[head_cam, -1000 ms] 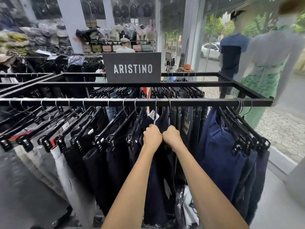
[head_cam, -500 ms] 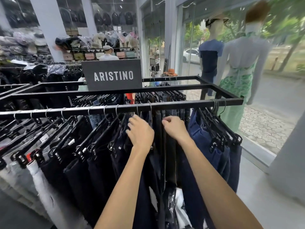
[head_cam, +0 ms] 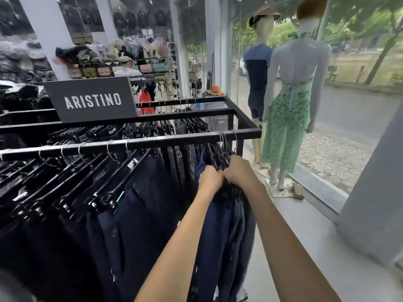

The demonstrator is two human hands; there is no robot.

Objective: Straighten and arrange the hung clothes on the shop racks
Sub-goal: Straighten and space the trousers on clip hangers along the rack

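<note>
Okay, left hand [head_cam: 210, 179] and right hand [head_cam: 238, 171] were both clenched on one tight bunch of black plastic clip hangers [head_cam: 219, 159] carrying navy blue trousers [head_cam: 220, 232], at the right end of the black metal front rail [head_cam: 152, 144]. The hands touched. Hanger count unreadable. Behind: one dark grey "ARISTINO" sign board [head_cam: 91, 99], and two mannequins at the window, a green-dressed one [head_cam: 290, 118] and a navy-clothed one [head_cam: 258, 79].

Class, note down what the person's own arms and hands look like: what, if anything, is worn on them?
The left forearm and right forearm are bare, no sleeve in view. The left hand and right hand show no glove, watch, bracelet or ring.
</note>
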